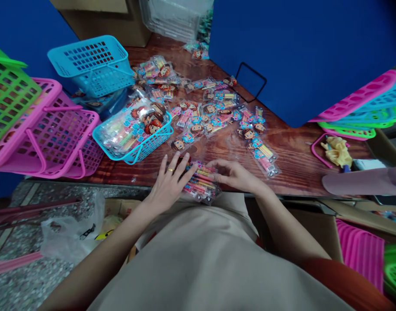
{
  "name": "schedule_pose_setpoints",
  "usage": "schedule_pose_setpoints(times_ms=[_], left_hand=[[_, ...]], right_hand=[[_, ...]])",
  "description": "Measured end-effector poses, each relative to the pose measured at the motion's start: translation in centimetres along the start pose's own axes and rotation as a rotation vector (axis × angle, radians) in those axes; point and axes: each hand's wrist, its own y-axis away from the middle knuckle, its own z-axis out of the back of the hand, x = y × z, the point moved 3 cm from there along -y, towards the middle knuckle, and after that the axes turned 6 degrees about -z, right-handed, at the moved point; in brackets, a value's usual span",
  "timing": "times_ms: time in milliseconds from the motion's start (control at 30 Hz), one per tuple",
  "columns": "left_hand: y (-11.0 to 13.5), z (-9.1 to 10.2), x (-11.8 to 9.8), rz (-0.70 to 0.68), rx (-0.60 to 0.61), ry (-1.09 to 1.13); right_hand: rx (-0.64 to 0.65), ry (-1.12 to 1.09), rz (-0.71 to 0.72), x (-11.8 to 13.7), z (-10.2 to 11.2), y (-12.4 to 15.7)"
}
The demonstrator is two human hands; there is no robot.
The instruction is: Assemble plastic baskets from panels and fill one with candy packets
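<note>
Packets (202, 183) of slim coloured sticks form a small pile at the near edge of the worktop (295, 151), close against the person's body and between the two hands; the left hand (168, 185) is spread wide, its fingers lying along the pile's left side and far corner, perhaps to steady the slippery wrappers; the right hand (238, 175) is curved in from the other side, thumb and fingers at the pile's right edge, though whether it grips or merely rests there I cannot tell; such a two-sided hold would suit keeping loose layers level.

Beyond the hands, more loose packets (224, 105) lie scattered over the worktop, apparently left within easy reach; a blue basket (149, 144) heaped with packets stands just beyond the left hand, a near spot that would make for a short reach; pink baskets (65, 108) stand farther left, likely out of the hands' way.
</note>
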Motion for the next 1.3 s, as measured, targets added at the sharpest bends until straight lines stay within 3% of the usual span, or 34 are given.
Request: schedule_pose_setpoints(times_ms=[167,367,600,1100,1300], left_hand=[[0.0,-0.1,0.0,-0.003,-0.003,-0.006],[-0.3,0.0,0.1,0.002,0.029,0.017],[-0.4,-0.1,0.1,-0.006,0.039,0.011],[-1.1,0.7,-0.1,0.025,0.132,0.016],[-1.3,0.6,0.0,0.029,0.127,0.005]], right_hand=[[-0.055,0.185,0.081,-0.1,0.2,-0.1],[-0.091,0.165,0.084,0.2,0.1,0.0],[0.051,0.095,0.011,0.4,0.2,0.5],[0.061,0.261,-0.045,1.9,0.5,0.2],[0.028,0.315,0.008,2.5,0.0,0.3]])
